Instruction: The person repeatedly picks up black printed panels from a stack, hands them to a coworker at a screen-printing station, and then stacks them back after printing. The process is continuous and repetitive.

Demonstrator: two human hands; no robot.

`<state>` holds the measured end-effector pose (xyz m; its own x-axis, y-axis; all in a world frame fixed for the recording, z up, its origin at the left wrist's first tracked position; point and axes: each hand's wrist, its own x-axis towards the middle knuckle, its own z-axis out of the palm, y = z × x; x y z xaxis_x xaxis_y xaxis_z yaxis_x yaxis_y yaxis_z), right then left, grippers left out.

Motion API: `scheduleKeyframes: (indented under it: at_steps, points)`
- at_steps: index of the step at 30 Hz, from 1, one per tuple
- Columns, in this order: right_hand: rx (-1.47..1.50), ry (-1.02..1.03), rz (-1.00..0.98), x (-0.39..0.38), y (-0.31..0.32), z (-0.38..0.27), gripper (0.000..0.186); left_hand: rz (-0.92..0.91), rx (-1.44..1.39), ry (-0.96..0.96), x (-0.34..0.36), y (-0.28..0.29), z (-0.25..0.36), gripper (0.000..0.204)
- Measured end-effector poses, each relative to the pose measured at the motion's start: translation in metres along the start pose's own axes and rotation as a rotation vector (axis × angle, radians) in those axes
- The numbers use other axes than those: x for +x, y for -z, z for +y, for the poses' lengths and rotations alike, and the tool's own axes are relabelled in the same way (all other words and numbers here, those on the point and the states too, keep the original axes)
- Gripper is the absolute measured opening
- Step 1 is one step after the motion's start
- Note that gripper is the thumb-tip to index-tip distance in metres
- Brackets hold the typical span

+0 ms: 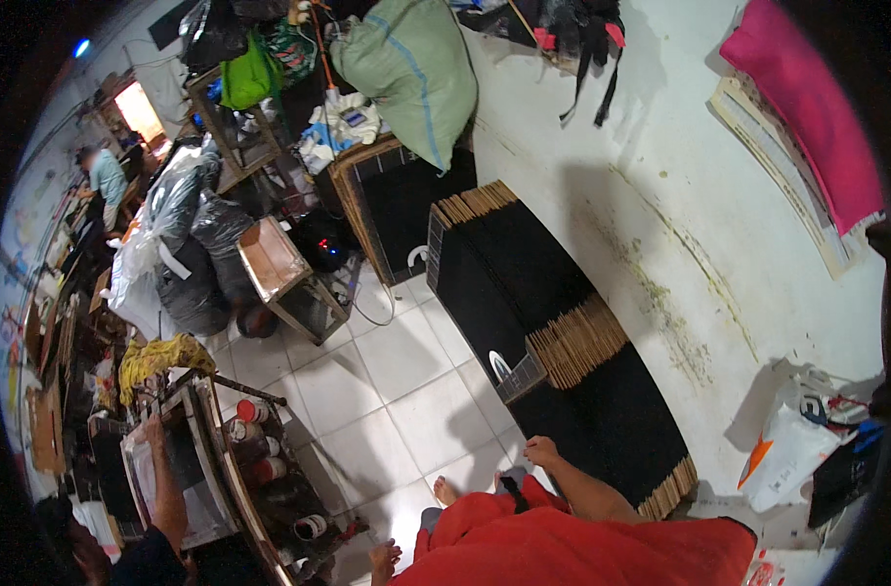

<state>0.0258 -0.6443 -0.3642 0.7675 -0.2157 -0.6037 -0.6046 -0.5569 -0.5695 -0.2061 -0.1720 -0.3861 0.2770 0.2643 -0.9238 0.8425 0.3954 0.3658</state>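
My right hand (540,451) is beside the left edge of the nearest black panels, its fingers loosely curled and no object showing in it. Whether it touches an edge I cannot tell. Low in the view, close to my red shirt, my left hand (385,556) hangs with its fingers a little apart and holds nothing visible. Black flat panels (602,420) with a grey grid and a white curved mark lie in long overlapping rows along the wall. Between them show fanned brown board edges (577,342).
At left, a rack (233,459) holds several paint tubs; another person's arm (162,479) reaches over a framed screen (187,488). Beyond stand a wooden stool (279,264), plastic-wrapped bundles (187,244) and a green sack (406,73). White bags (792,444) hang at right. A second person (106,181) is far back.
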Motion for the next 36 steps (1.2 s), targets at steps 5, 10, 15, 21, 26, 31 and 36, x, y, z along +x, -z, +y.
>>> scheduleKeyframes:
  at_steps: [5, 10, 15, 21, 26, 31, 36]
  points:
    - [0.013, 0.037, -0.085, 0.021, 0.02, 0.019, 0.025, -0.036, -0.114, -0.164, -0.021, -0.047, -0.001, 0.025]
    - [0.176, -0.143, -0.147, 0.033, 0.05, 0.077, 0.012, 0.066, -0.082, -0.248, -0.037, -0.101, -0.005, 0.017]
    - [0.01, -0.366, -0.243, 0.017, 0.076, 0.116, 0.015, 0.159, 0.036, -0.301, -0.064, -0.124, -0.029, 0.017]
    - [0.048, -0.304, -0.407, 0.003, 0.079, 0.112, 0.009, 0.298, 0.238, -0.262, -0.071, -0.115, -0.11, 0.018]
    - [-0.227, 0.015, -0.497, 0.027, 0.057, 0.088, 0.005, 0.282, 0.871, -0.382, -0.076, -0.111, -0.161, 0.031]
    - [0.221, -0.099, -0.346, 0.02, 0.05, 0.038, 0.009, 0.324, 0.319, 0.01, -0.088, -0.107, -0.162, 0.023]
    - [0.085, -0.153, -0.33, 0.018, 0.035, 0.024, 0.004, 0.288, 1.149, -0.414, -0.056, -0.071, -0.156, 0.032]
